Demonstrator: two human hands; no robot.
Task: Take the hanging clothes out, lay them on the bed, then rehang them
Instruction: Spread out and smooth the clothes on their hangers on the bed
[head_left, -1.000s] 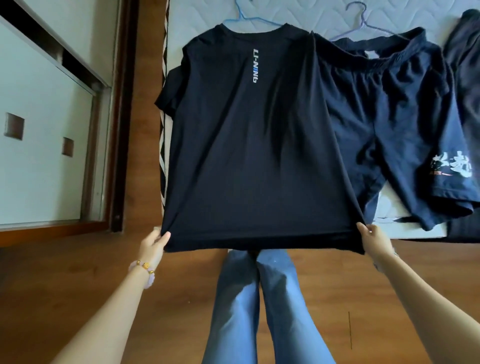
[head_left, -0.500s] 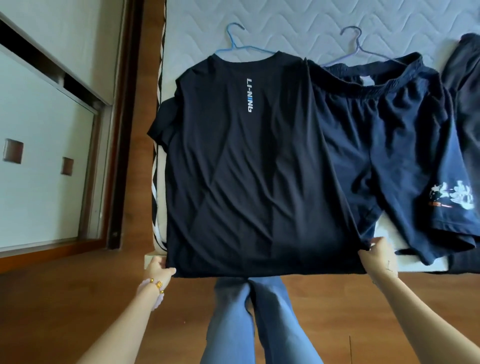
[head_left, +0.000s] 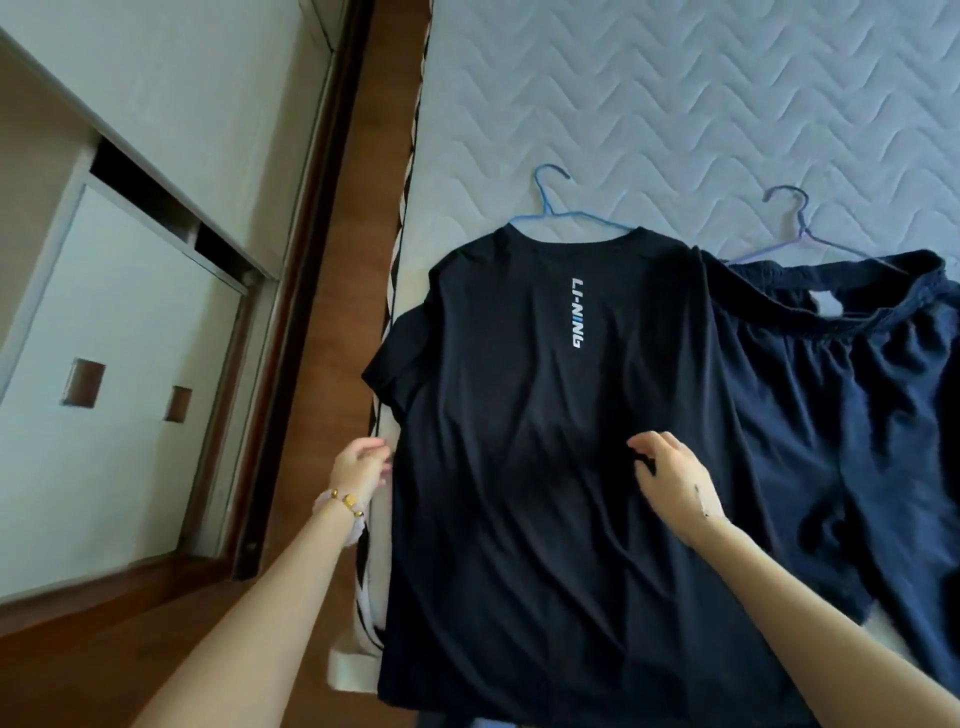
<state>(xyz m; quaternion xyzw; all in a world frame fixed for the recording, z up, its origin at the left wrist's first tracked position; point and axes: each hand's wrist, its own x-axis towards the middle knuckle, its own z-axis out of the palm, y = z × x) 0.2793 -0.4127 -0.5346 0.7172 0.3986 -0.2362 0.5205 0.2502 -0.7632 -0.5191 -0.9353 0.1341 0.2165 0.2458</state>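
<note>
A black T-shirt (head_left: 519, 493) with a white LI-NING print lies back-up on the mattress (head_left: 675, 93), on a blue hanger (head_left: 549, 207); its hem hangs over the bed's near edge. My left hand (head_left: 361, 467), with a beaded bracelet on its wrist, sits at the shirt's left side edge with loosely bent fingers. My right hand (head_left: 672, 480) rests over the shirt's middle, fingers loosely curved on the fabric. Dark navy shorts (head_left: 857, 415) on a purple hanger (head_left: 797, 228) lie to the right, partly under the shirt.
A wardrobe with pale sliding doors (head_left: 104, 338) stands at the left, behind a dark wooden frame (head_left: 311, 260). A strip of brown wooden floor (head_left: 332, 395) runs between it and the bed. White quilted mattress stretches beyond the hangers.
Both hands have let go of the shirt's hem corners and moved up to mid-shirt height. The shirt, earlier held stretched, now lies flat. The view has shifted forward over the bed.
</note>
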